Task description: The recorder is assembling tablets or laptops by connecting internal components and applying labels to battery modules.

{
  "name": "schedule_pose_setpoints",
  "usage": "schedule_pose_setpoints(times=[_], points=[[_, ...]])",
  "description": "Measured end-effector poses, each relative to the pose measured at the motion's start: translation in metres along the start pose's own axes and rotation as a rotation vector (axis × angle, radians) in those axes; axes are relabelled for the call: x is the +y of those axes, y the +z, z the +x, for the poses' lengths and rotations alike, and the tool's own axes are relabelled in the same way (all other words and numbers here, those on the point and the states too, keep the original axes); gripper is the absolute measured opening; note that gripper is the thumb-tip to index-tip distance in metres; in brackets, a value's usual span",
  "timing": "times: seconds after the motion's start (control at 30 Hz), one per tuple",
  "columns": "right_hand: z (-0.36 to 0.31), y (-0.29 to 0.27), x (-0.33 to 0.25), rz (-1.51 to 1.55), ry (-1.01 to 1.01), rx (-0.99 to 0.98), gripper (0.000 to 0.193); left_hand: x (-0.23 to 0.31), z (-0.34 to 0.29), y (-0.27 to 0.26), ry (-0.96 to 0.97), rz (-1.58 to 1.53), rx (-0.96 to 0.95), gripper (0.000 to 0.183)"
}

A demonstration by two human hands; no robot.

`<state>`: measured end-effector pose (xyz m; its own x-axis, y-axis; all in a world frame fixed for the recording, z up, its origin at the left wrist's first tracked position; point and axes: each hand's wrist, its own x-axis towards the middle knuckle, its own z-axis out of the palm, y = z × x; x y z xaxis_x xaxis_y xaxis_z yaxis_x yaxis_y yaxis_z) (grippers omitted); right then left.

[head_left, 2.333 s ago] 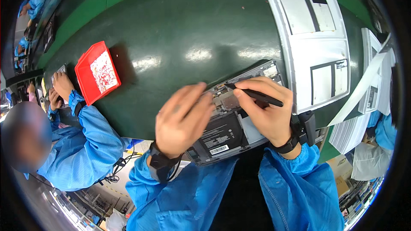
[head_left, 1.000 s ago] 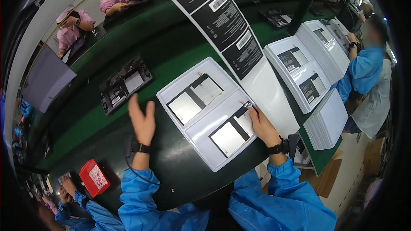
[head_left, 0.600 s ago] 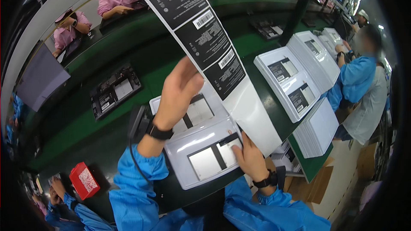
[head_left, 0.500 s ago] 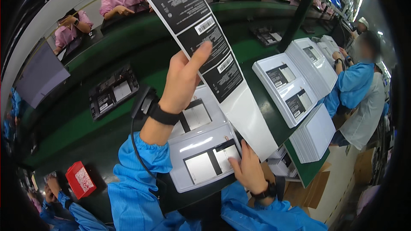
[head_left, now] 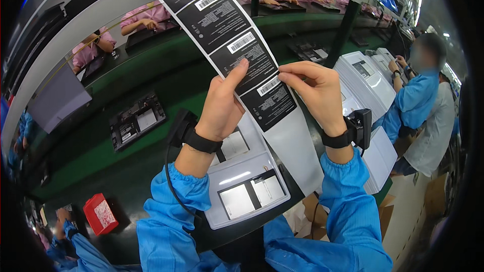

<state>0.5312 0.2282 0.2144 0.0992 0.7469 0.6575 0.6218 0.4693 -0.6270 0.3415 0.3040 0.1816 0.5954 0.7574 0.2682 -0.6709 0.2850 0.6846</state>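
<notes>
A long strip of black barcode labels (head_left: 222, 22) on white backing hangs in front of me, its bare lower end curving down. My left hand (head_left: 222, 108) is closed on its left edge, with the thumb on the printed face. At the opposite edge, my right hand (head_left: 320, 93) pinches thumb and forefinger at the corner of the lowest black label (head_left: 269, 108). Whether that corner is lifted cannot be made out. Below the hands, a white plastic tray (head_left: 217, 220) holds a flat silver-and-black battery pack (head_left: 237, 202). Another battery pack (head_left: 234, 144) behind it is partly hidden by my left forearm.
A red bin (head_left: 107, 227) of small pieces stands at left on the green bench. Beyond lies an opened device chassis (head_left: 136, 121). Stacked white trays (head_left: 381, 158) stand at right, near a co-worker in blue (head_left: 423, 93). People in pink sit across the bench.
My right hand has risen from the battery pack in the tray to the right edge of the label strip and now pinches there. My left hand still holds the strip, shifted slightly right.
</notes>
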Motion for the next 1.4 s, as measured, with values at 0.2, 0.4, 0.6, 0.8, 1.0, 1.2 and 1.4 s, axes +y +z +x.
schedule_pose_setpoints(times=[0.2,0.4,0.6,0.8,1.0,1.2,1.4], points=[[0.002,0.0,-0.012,-0.098,-0.023,-0.063,0.014,-0.001,-0.003,-0.005,-0.031,0.033,0.002,0.035],[0.013,-0.006,-0.019,-0.263,-0.132,-0.194,0.01,0.002,-0.003,-0.005,-0.06,-0.003,-0.02,0.034],[0.003,-0.006,-0.018,-0.411,-0.299,-0.127,0.017,0.001,0.005,-0.005,-0.019,0.079,0.036,0.034],[-0.055,-0.005,-0.042,-0.094,-0.401,0.245,0.018,-0.005,0.0,-0.025,0.026,0.144,0.173,0.043],[-0.13,0.047,-0.054,0.724,0.455,0.258,0.011,-0.047,-0.123,-0.051,0.502,0.708,-0.014,0.09],[-0.183,0.083,-0.035,0.745,0.675,-0.066,0.02,-0.035,-0.179,-0.056,-0.14,0.278,0.445,0.036],[-0.155,0.096,-0.034,0.017,0.21,-0.449,0.035,-0.003,-0.205,-0.084,-0.303,1.191,-0.052,0.043]])
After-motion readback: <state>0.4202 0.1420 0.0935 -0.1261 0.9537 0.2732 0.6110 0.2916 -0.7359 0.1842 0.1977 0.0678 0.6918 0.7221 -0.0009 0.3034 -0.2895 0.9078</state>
